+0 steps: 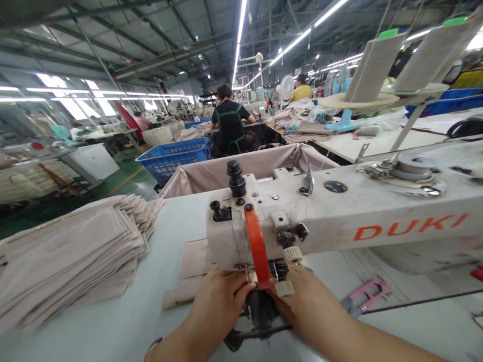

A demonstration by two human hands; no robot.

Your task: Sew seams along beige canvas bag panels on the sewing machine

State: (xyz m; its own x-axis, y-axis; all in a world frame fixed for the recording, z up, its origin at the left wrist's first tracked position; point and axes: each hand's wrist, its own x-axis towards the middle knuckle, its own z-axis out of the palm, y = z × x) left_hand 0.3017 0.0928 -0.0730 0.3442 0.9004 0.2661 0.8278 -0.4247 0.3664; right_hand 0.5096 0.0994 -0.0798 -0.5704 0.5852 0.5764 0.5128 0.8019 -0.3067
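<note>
A white sewing machine (pixel 324 216) with an orange guard strip (pixel 257 246) at its head stands in front of me. My left hand (pixel 221 299) is left of the needle area, thumb and forefinger closed together at the presser foot. A flat beige fabric piece (pixel 192 266) with a folded edge lies under and beside this hand, its inner end hidden by the fingers. My right hand (pixel 305 296) is right of the needle, fingers closed and reaching under the machine head. What its fingertips hold is hidden. Pink-handled thread snips (pixel 368 297) lie right of this hand.
A stack of beige fabric pieces (pixel 86 246) lies on the left of the table. Behind the machine is a cloth-lined bin (pixel 196 178), with a blue basket (pixel 177 156) beyond it. Thread cones (pixel 373 68) stand at upper right. A co-worker (pixel 230 120) sits ahead, back turned.
</note>
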